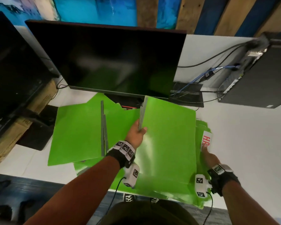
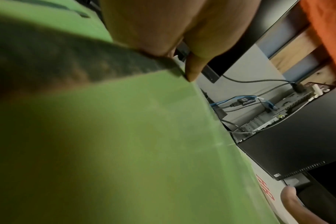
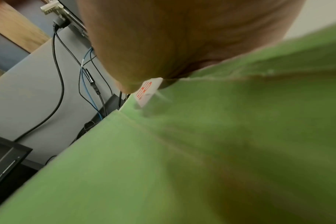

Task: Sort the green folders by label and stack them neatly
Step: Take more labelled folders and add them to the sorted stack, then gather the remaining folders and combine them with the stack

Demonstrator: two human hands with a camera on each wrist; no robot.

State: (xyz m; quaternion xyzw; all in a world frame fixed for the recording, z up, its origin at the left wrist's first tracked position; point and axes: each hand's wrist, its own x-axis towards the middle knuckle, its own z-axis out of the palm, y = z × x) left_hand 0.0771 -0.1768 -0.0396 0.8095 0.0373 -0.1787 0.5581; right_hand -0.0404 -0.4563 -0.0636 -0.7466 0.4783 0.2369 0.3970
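My left hand (image 1: 140, 129) grips the grey spine edge of a large green folder (image 1: 169, 143) and holds it tilted up over the desk. In the left wrist view the thumb (image 2: 192, 72) presses on that folder (image 2: 144, 136). Under its right side lies a stack of green folders (image 1: 201, 125); the top one shows a white label with red "HR" (image 1: 206, 141). My right hand (image 1: 204, 148) rests a straight finger on that label (image 3: 147, 91). More green folders (image 1: 76, 135) lie spread out on the left, two with grey spines showing.
A dark monitor (image 1: 113, 62) stands just behind the folders, and a second one (image 1: 10, 62) is at far left above a cardboard box (image 1: 23, 120). A black computer case (image 1: 256, 75) with cables (image 1: 201, 77) sits back right. Bare white desk (image 1: 242, 143) lies to the right.
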